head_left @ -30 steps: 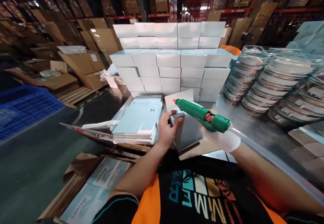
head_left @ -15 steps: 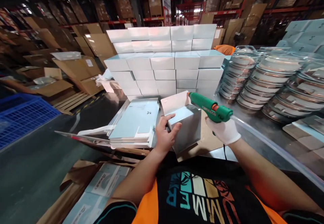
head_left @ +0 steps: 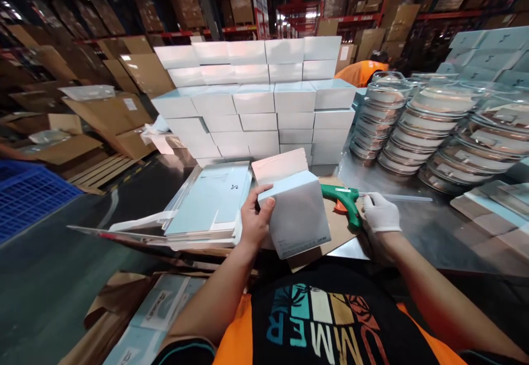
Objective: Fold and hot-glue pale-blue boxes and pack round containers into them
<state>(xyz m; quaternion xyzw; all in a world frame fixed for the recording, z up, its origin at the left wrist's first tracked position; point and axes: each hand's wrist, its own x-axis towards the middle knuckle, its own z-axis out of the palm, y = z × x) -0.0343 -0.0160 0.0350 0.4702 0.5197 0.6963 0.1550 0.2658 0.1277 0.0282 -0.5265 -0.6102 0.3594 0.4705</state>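
My bare left hand (head_left: 257,216) grips a pale box (head_left: 298,216) by its left side, thumb on the near face. The box is tilted over a brown cardboard sheet (head_left: 336,223), and a raised flap (head_left: 281,165) shows behind it. Right of the box lies a green glue gun (head_left: 342,195) with an orange trigger; its nozzle end is hidden by the box. A clear glue stick (head_left: 413,198) extends from the gun's back end. In a white glove, my right hand (head_left: 381,213) has its fingers curled around the stick just behind the gun.
Pale boxes (head_left: 254,103) are stacked in a wall behind the work spot. Flat blue sheets (head_left: 210,200) lie at left. Clear round containers (head_left: 438,128) stand in stacks at right. Someone in orange (head_left: 359,72) is beyond them. A blue crate (head_left: 33,200) sits far left.
My right hand has let go of the glue gun's handle and moved behind it; the gun has come down beside the box. My left hand has turned the box's near face more toward me.
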